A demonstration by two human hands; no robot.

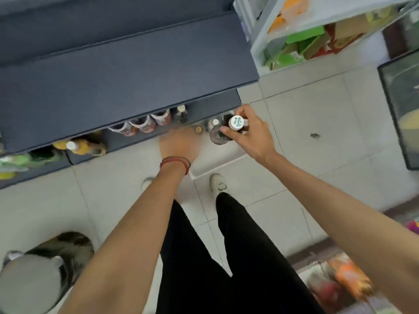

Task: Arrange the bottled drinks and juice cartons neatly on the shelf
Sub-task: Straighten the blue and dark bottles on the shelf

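On the dark shelf (204,105), counted from the left, one orange bottle (78,146), three red-labelled bottles (141,125) and one dark bottle (181,114) were seen. The left hand (179,143) was blurred, its fingers not to be told; a white-capped bottle (234,124) was clamped by the right hand (251,132) beside the shelf's end. It should be lowered upright, close beside the dark one.

Bright, even daylight with soft shadows; motion blur smears the left hand (179,143) and frame corners, wide-angle distortion bends the shelf (127,71) edges
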